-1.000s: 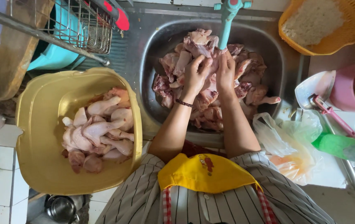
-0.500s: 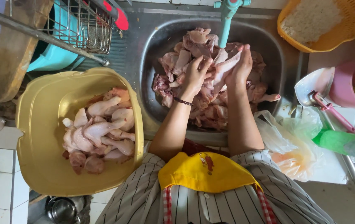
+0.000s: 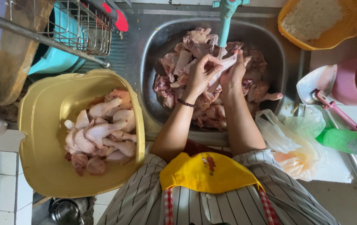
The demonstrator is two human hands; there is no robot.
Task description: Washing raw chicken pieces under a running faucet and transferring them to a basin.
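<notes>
a steel sink [image 3: 145, 50] holds raw chicken pieces [image 3: 178, 62]; beside it sits a yellow basin [image 3: 41, 125] of more.

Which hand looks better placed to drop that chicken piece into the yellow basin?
Probably the left hand: it grips the chicken piece together with the right hand, and the yellow basin lies on the left side of the sink.

One camera sits on the person's head and looks almost straight down. It is close: the striped shirt and yellow apron [image 3: 207, 171] fill the bottom edge, both forearms run up the middle to the sink [image 3: 145, 50], and the tap [image 3: 227, 16] meets the top edge. A yellow tub [image 3: 41, 166] lies left, an orange basket [image 3: 345, 35] top right.
</notes>
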